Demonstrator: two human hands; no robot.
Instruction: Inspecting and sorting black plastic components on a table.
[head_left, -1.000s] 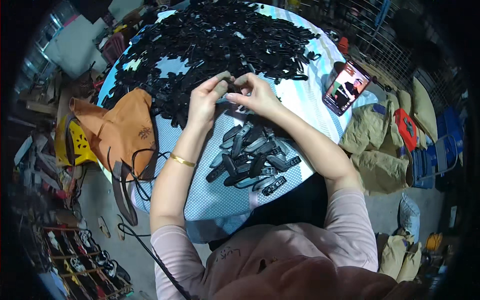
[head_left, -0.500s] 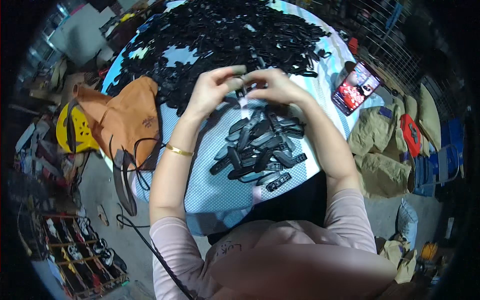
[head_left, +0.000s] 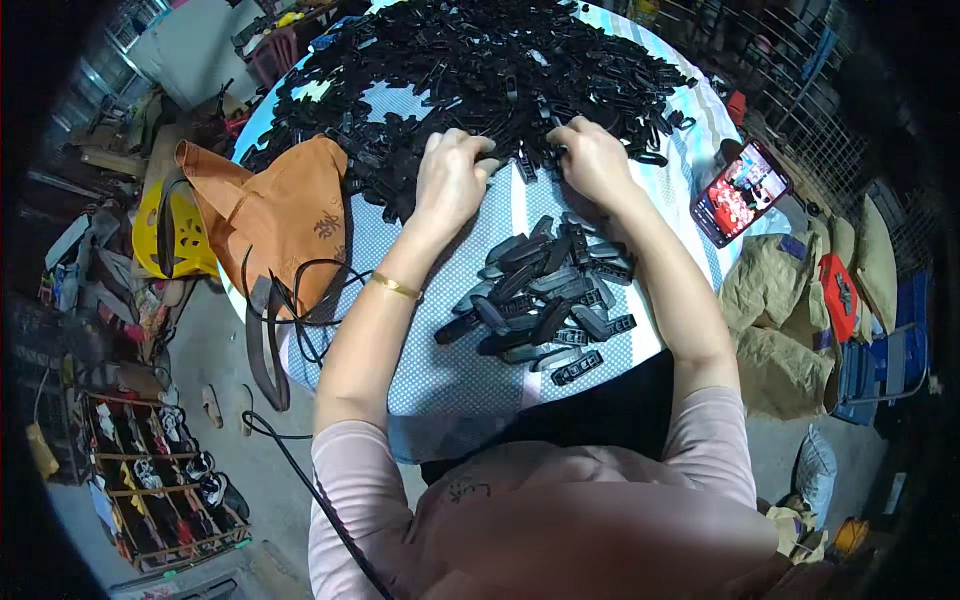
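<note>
My left hand (head_left: 455, 178) rests at the near edge of a large heap of small black plastic parts (head_left: 450, 60), its fingers bent and closed in. Any part in them is hidden. Across a short gap, my right hand (head_left: 594, 165) reaches into the same heap with curled fingers, and what they grip cannot be made out. Between the hands a black part (head_left: 525, 166) sticks out of the heap's edge. Nearer to me, between my forearms, lies a smaller pile of black and dark grey buckle-like pieces (head_left: 545, 290).
A patterned cloth (head_left: 450, 370) covers the round table. An orange-brown bag (head_left: 285, 215) and a black cable (head_left: 300, 300) lie at left, a yellow perforated item (head_left: 165, 230) beyond. At right stands a lit phone (head_left: 740, 193), with brown paper sacks (head_left: 785, 370) beside the table.
My hands were together over the near pile, working on a small dark part. They have moved apart and forward to the large heap. The whole view has shifted slightly.
</note>
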